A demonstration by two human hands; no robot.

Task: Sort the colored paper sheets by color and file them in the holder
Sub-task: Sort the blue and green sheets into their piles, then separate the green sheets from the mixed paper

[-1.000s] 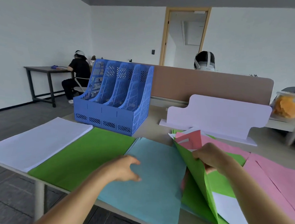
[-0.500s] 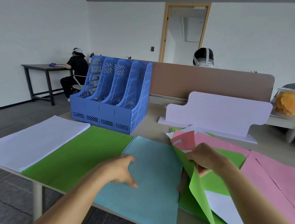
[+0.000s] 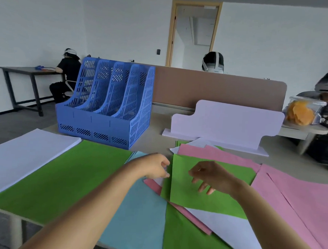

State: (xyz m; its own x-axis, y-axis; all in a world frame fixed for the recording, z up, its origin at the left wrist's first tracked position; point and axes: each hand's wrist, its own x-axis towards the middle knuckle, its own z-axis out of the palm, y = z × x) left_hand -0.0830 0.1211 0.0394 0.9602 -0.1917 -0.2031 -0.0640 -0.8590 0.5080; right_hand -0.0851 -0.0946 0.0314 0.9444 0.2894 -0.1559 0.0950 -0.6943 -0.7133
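The blue pile [image 3: 137,208] is laid right to the near tabletop [image 3: 159,135] edge, where sheets could be swept off by a forearm. The left hand [image 3: 153,167] is curled at the top green sheet [image 3: 203,197]'s edge; whether the sheet is pinched cannot be told. The right hand [image 3: 211,177] is held loosely spread over it. Bare room is left before the holder [image 3: 107,106].
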